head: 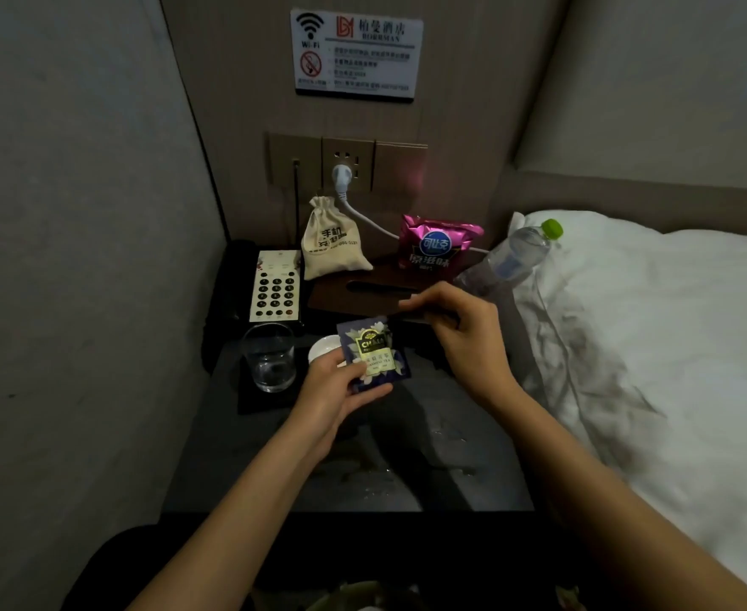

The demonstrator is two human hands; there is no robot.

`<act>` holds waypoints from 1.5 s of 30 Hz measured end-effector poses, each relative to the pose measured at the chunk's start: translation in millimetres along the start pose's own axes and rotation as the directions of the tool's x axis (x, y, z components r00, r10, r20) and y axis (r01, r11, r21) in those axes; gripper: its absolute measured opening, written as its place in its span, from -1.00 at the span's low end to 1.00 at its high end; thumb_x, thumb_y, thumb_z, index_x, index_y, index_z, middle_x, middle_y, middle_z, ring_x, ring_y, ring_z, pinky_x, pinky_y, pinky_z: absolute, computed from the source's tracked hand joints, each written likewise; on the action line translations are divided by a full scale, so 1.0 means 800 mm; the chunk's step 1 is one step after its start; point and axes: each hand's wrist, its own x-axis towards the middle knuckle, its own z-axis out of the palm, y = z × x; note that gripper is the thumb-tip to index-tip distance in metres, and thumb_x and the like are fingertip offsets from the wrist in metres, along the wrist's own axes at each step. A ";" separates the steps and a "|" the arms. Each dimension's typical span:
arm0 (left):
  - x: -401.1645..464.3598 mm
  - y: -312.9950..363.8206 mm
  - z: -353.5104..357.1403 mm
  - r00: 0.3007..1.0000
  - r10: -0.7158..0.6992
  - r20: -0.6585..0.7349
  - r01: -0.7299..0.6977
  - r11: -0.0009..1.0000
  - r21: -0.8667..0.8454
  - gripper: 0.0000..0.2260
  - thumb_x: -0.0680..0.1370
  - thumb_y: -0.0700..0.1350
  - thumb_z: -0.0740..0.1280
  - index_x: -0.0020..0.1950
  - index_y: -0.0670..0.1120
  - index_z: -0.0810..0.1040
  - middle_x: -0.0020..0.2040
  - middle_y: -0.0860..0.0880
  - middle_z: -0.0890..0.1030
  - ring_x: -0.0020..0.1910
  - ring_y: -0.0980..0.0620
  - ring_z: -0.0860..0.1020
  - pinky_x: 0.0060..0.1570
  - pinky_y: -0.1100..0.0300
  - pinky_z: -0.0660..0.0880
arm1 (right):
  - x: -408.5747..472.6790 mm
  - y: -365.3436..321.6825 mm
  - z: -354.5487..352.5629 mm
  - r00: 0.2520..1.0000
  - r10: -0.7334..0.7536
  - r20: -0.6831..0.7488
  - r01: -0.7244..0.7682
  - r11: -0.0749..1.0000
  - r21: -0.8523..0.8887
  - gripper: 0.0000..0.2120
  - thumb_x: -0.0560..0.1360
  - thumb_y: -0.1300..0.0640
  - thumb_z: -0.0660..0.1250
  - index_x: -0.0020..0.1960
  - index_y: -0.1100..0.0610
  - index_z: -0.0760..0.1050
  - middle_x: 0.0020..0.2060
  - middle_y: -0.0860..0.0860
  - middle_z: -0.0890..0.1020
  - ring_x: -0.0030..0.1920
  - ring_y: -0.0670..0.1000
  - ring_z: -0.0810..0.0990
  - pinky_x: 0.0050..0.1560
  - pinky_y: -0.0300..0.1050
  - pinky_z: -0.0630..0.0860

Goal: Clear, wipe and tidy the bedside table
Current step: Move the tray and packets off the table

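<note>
On bench [407,456]: 1 tea sachet [373,352], 1 glass [269,357], 1 white dish [322,348], 1 cloth pouch [332,246], 1 pink snack bag [435,246], 1 tissue box [362,293], 1 phone [272,286]. 1 water bottle [517,253] by 1 pillow [627,302]. Wall: 1 sign [356,55], 1 plug [341,176]. 2 hands: left [336,390], right [464,337].

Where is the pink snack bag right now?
In the head view, the pink snack bag stands at the back right of the bedside table, on the dark tissue box, between the cloth pouch and the water bottle.
</note>
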 end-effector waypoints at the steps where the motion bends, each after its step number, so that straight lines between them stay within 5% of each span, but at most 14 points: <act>1: -0.006 0.001 0.008 0.999 -0.012 0.039 0.013 1.000 -0.024 -0.78 0.62 -0.36 0.16 0.11 -0.18 0.55 0.09 -0.18 0.63 0.02 -0.11 0.64 -0.16 0.08 0.66 | -0.008 -0.009 -0.009 0.999 0.031 0.015 -0.032 0.998 0.062 -0.75 0.48 0.46 0.29 -0.02 0.18 0.63 0.01 -0.04 0.70 0.19 -0.12 0.61 0.21 -0.09 0.56; 4: -0.024 0.001 0.034 0.983 -0.035 0.182 0.056 0.992 -0.110 -0.75 0.63 -0.35 0.10 0.16 -0.23 0.54 0.13 -0.23 0.64 0.02 -0.11 0.66 -0.13 0.01 0.65 | -0.030 -0.028 -0.038 0.995 0.080 0.058 -0.087 0.988 0.130 -0.72 0.41 0.52 0.28 -0.13 0.20 0.65 0.18 -0.01 0.64 0.38 -0.10 0.45 0.37 -0.12 0.41; 8: -0.044 0.001 0.072 0.940 -0.023 0.341 0.093 0.977 -0.189 -0.72 0.64 -0.32 0.05 0.19 -0.23 0.52 0.06 -0.18 0.69 0.01 -0.09 0.68 -0.10 -0.04 0.65 | -0.056 -0.049 -0.083 0.985 0.158 0.065 -0.168 0.966 0.196 -0.70 0.37 0.56 0.28 -0.22 0.21 0.62 0.37 0.04 0.47 0.42 -0.03 0.39 0.36 -0.03 0.44; 14: -0.070 -0.007 0.131 0.874 -0.069 0.480 0.144 0.982 -0.119 -0.60 0.60 0.10 0.18 0.24 -0.16 0.55 0.18 -0.20 0.64 0.12 -0.11 0.64 -0.04 -0.04 0.62 | -0.100 -0.070 -0.164 0.971 0.232 0.052 -0.238 0.958 0.160 -0.72 0.38 0.61 0.20 -0.23 0.33 0.59 -0.02 0.17 0.62 0.08 0.08 0.61 -0.05 -0.18 0.58; 20: -0.102 -0.036 0.199 0.835 0.053 0.547 -0.127 0.987 0.098 -0.76 0.54 -0.26 0.33 0.21 -0.23 0.54 0.09 -0.18 0.67 0.05 -0.07 0.67 -0.11 0.14 0.62 | -0.141 -0.093 -0.248 0.963 0.268 0.012 -0.268 0.964 0.006 -0.70 0.46 0.55 0.17 -0.22 0.31 0.61 -0.07 0.14 0.66 0.04 0.01 0.63 0.02 -0.13 0.62; 25: -0.129 -0.054 0.272 0.788 0.087 0.610 -0.259 0.945 0.198 -0.76 0.56 -0.33 0.32 0.23 -0.27 0.52 0.15 -0.24 0.61 0.04 -0.10 0.65 -0.04 0.11 0.64 | -0.178 -0.110 -0.325 0.949 0.292 -0.124 -0.295 0.956 -0.007 -0.62 0.49 0.48 0.08 -0.17 0.26 0.66 -0.08 0.07 0.71 0.00 0.01 0.67 -0.01 -0.06 0.64; 29: -0.146 -0.076 0.337 0.725 0.116 0.679 -0.365 0.900 0.236 -0.77 0.56 -0.35 0.32 0.22 -0.26 0.53 0.10 -0.19 0.58 -0.04 -0.02 0.63 -0.06 0.16 0.64 | -0.210 -0.115 -0.384 0.931 0.268 -0.248 -0.296 0.951 -0.085 -0.80 0.55 0.34 0.25 -0.13 0.22 0.64 -0.09 0.04 0.69 0.02 -0.01 0.67 -0.05 -0.02 0.66; 31: -0.151 -0.091 0.364 0.703 0.145 0.696 -0.445 0.853 0.272 -0.75 0.53 -0.36 0.36 0.20 -0.28 0.55 0.04 -0.16 0.60 -0.10 0.03 0.61 -0.14 0.25 0.61 | -0.224 -0.112 -0.405 0.925 0.250 -0.285 -0.308 0.934 -0.179 -0.91 0.47 0.37 0.39 -0.07 0.23 0.54 -0.09 0.07 0.65 0.03 0.03 0.67 -0.13 -0.03 0.67; 33: -0.155 -0.108 0.384 0.692 0.187 0.697 -0.537 0.779 0.324 -0.74 0.47 -0.35 0.42 0.16 -0.26 0.59 -0.02 -0.13 0.65 -0.15 0.07 0.61 -0.17 0.29 0.58 | -0.237 -0.103 -0.420 0.902 0.288 -0.321 -0.368 0.902 -0.227 -0.69 0.43 0.37 0.44 0.05 0.16 0.40 -0.02 0.09 0.61 0.05 0.05 0.65 -0.14 0.00 0.68; 37: -0.157 -0.140 0.399 0.692 0.184 0.698 -0.627 0.632 0.456 -0.71 0.42 -0.26 0.49 0.13 -0.15 0.63 -0.02 -0.08 0.70 -0.04 -0.03 0.63 0.01 0.04 0.59 | -0.261 -0.080 -0.434 0.884 0.355 -0.305 -0.437 0.859 -0.267 -0.46 0.41 0.37 0.46 0.26 0.03 0.35 0.00 0.11 0.62 0.01 0.06 0.66 -0.07 0.05 0.67; 45: -0.147 -0.167 0.397 0.697 0.064 0.715 -0.696 0.301 0.652 -0.85 0.55 -0.06 0.36 0.08 -0.07 0.59 0.00 -0.02 0.66 0.02 -0.07 0.58 0.10 -0.08 0.47 | -0.280 -0.033 -0.427 0.864 0.397 -0.308 -0.497 0.765 -0.408 -0.78 0.37 0.28 0.53 -0.06 0.18 0.54 -0.18 0.09 0.64 -0.14 0.13 0.64 -0.14 0.11 0.60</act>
